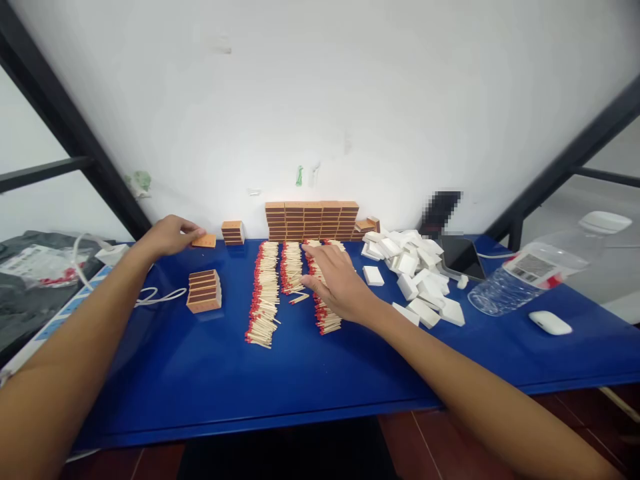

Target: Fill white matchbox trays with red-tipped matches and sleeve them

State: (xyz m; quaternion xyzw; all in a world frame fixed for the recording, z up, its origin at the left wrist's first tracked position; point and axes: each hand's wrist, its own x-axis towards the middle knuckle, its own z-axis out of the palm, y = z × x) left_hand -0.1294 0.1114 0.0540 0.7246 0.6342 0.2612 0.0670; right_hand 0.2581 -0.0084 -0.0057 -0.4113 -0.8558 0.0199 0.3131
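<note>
My left hand (173, 236) is closed at the back left, its fingertips gripping the near-left end of a flat orange matchbox sleeve or box (205, 241) that rests on the table. Just right of it stands a short stack of matchboxes (233, 233). A second group of matchboxes (204, 291) stands closer, striking sides up. Over the rows of matches, my right hand (337, 280) is spread, fingers apart, partly covering a row of red-tipped matches (327, 320). Two more rows of matches (264, 293) lie to its left, with a few loose matches (299, 297) between.
A wall of stacked matchboxes (313, 221) stands against the back. White box trays (425, 280) lie heaped at right, near a phone (463, 257), a plastic bottle (530, 273) and a white earbud case (550, 323). A white cable (160, 297) and power strip (60, 327) are at left.
</note>
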